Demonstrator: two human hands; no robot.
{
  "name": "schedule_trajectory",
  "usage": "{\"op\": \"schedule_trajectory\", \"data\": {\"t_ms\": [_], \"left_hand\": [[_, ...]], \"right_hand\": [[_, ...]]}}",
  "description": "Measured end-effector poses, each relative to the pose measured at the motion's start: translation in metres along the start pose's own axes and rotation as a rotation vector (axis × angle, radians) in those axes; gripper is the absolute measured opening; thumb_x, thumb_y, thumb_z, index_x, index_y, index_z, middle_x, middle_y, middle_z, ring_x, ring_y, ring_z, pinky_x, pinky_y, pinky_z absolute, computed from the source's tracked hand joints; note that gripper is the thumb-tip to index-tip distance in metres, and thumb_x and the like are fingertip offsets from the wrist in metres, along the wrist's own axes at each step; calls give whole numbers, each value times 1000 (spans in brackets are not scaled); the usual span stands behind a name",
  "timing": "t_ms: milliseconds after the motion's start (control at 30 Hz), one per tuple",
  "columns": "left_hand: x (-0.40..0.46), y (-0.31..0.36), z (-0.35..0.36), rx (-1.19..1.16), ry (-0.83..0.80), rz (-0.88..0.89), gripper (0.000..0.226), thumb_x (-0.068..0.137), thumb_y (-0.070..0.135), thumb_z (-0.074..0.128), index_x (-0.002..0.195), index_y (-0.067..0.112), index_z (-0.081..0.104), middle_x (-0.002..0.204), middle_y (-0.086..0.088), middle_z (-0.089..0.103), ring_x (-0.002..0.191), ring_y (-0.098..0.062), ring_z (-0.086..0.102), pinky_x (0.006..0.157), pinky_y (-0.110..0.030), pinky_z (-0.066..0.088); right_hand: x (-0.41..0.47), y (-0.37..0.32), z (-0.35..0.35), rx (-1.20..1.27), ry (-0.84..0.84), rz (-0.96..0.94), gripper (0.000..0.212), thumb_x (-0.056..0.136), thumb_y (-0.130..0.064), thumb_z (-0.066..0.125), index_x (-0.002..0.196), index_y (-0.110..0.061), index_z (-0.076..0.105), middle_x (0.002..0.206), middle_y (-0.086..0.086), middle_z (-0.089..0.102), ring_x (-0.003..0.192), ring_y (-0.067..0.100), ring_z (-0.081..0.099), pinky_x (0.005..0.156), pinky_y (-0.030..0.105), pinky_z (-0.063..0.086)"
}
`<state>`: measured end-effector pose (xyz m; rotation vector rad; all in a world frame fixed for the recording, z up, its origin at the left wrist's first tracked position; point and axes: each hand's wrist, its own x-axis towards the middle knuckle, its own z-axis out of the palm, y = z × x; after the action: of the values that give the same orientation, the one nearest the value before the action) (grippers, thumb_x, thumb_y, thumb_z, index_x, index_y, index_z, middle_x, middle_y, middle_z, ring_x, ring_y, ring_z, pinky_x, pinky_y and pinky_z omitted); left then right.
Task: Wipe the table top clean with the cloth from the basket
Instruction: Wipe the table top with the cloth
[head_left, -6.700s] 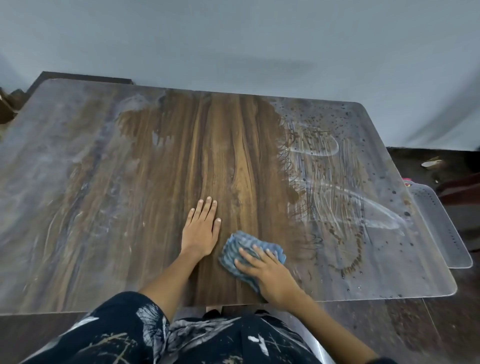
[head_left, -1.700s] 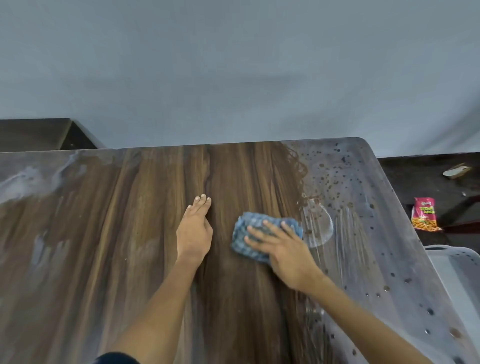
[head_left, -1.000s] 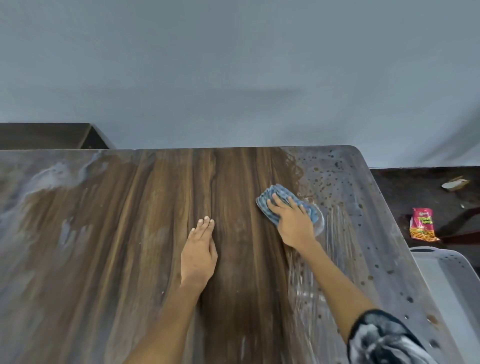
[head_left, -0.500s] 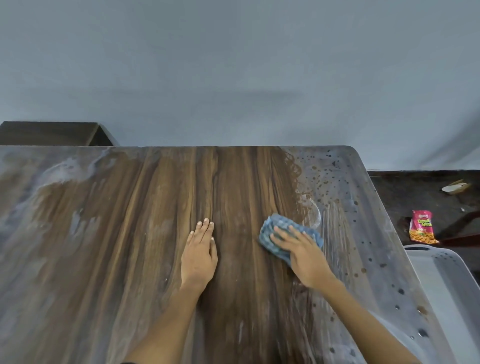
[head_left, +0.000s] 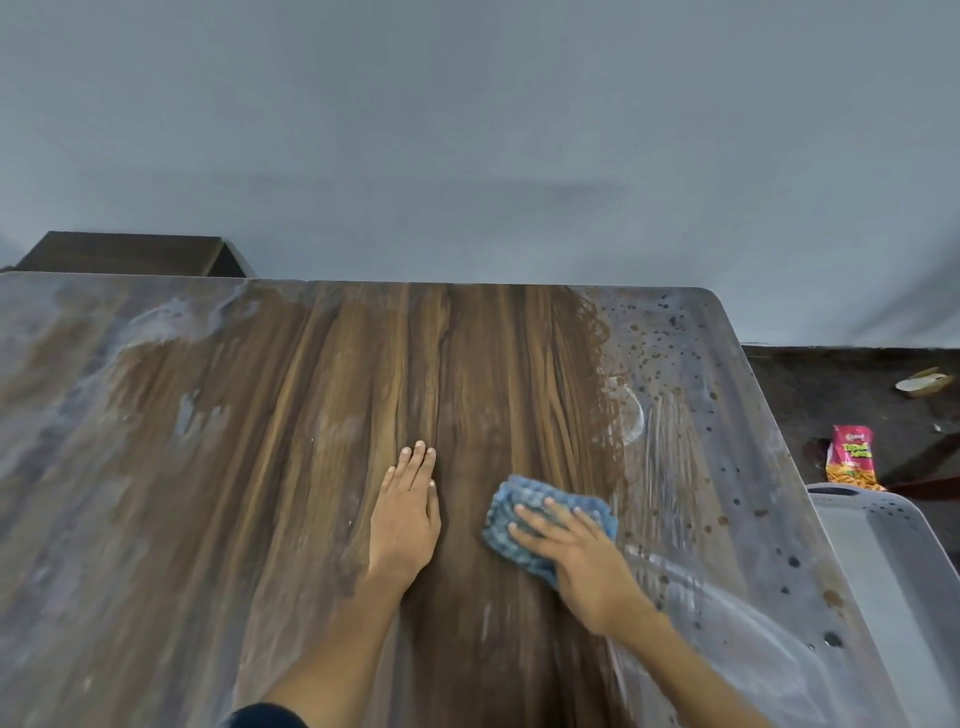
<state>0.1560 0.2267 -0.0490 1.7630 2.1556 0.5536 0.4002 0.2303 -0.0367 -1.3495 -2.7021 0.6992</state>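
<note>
Head view: the person leans over the desk (head_left: 322, 415), whose wood-grain top shows a clean dark band down the middle and a dull grey film on both sides. The right hand (head_left: 582, 561) lies flat on the blue cloth (head_left: 524, 512), its fingers spread and straight, pressing the cloth down rather than clutching it. The cloth sits bunched near the middle of the desk, just left of the dirty right strip. The left hand (head_left: 408, 512) is released, palm down on the cleaned wood with fingers together, holding nothing and seemingly serving as a brace.

The right strip carries dark spots (head_left: 649, 353) towards the far corner and pale wet streaks (head_left: 654, 452) nearer in; the far-left area has a whitish smear (head_left: 171, 322).

The step in hand looks like working the cloth outward into the right strip. To do it well, the person would likely keep the palm flat so the whole cloth bears on the surface, overlap each stroke with the clean band, and carry strokes right to the edge so grime is not left as a ridge. The dried spots probably need firmer, shorter rubbing. Refolding the cloth to a fresh face may avoid re-smearing.

Beside the desk on the right stands a pale plastic basket (head_left: 883, 545), and a red snack packet (head_left: 852, 457) lies on the floor beyond it.
</note>
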Motion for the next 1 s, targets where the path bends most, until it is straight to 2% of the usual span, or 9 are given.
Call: {"op": "schedule_trajectory", "data": {"t_ms": [100, 200, 333, 433, 533, 667, 800, 933, 1000], "left_hand": [[-13, -3, -1, 5, -6, 5, 45, 101, 21, 28, 146, 17, 23, 155, 6, 18, 143, -7, 6, 117, -22, 1], [-28, -3, -2, 18, -7, -9, 46, 101, 23, 26, 146, 18, 22, 155, 6, 17, 143, -6, 4, 117, -23, 1], [-43, -4, -4, 28, -14, -12, 46, 101, 23, 26, 147, 17, 21, 156, 5, 16, 144, -8, 5, 117, -24, 1], [-51, -4, -6, 19, -28, -10, 46, 101, 22, 27, 147, 16, 21, 156, 4, 15, 144, -10, 5, 116, -24, 2], [-58, -5, -7, 27, -40, -11, 47, 101, 24, 25, 147, 17, 18, 156, 5, 13, 144, -10, 3, 116, -24, 0], [-67, -8, -6, 37, -54, -23, 47, 102, 25, 23, 148, 18, 16, 157, 6, 10, 144, -9, 1, 117, -25, 0], [-77, -7, -7, 37, -51, -21, 47, 101, 24, 24, 148, 18, 17, 157, 5, 11, 145, -10, 2, 117, -26, 1], [-83, -11, -8, 37, -50, 12, 49, 100, 15, 29, 147, 17, 19, 157, 3, 13, 145, -13, 4, 117, -27, 3], [-86, -14, -7, 50, -52, 27, 52, 98, 11, 30, 148, 19, 18, 157, 4, 13, 145, -13, 4, 117, -27, 3]], "right_hand": [[31, 19, -26, -39, 65, 209, 54, 98, -21, 44, 146, -37, 27, 154, -20, 11, 146, 13, 3, 117, 38, 1], [67, -1, -31, -79, 81, 333, 59, 97, -16, 41, 149, -34, 20, 159, -13, 7, 147, 22, 3, 118, 43, 3], [53, -44, 1, -102, 52, 156, 69, 91, -10, 45, 148, -38, 18, 158, -16, 6, 147, 22, -2, 117, 47, -2], [3, -54, 29, -99, -43, -46, 65, 94, -18, 43, 147, -43, 16, 152, -26, -3, 143, 12, -15, 113, 39, -15], [-37, -28, 23, -86, -126, -79, 58, 97, -27, 40, 145, -47, 15, 147, -33, -7, 140, 7, -19, 114, 35, -16], [-17, 3, -14, -115, -60, 119, 54, 99, -28, 39, 148, -41, 17, 155, -21, 0, 147, 15, -3, 118, 39, -1], [22, -36, -13, -122, 6, 312, 67, 95, -14, 42, 150, -35, 12, 159, -12, -2, 147, 25, -5, 118, 47, -3], [-12, -90, 23, -173, -77, 82, 72, 90, -16, 48, 149, -37, 14, 159, -12, 2, 147, 26, -3, 115, 51, -5], [-56, -101, 32, -208, -143, -67, 66, 83, -32, 61, 142, -41, 34, 153, -15, 27, 143, 23, 25, 116, 52, 13]]}}
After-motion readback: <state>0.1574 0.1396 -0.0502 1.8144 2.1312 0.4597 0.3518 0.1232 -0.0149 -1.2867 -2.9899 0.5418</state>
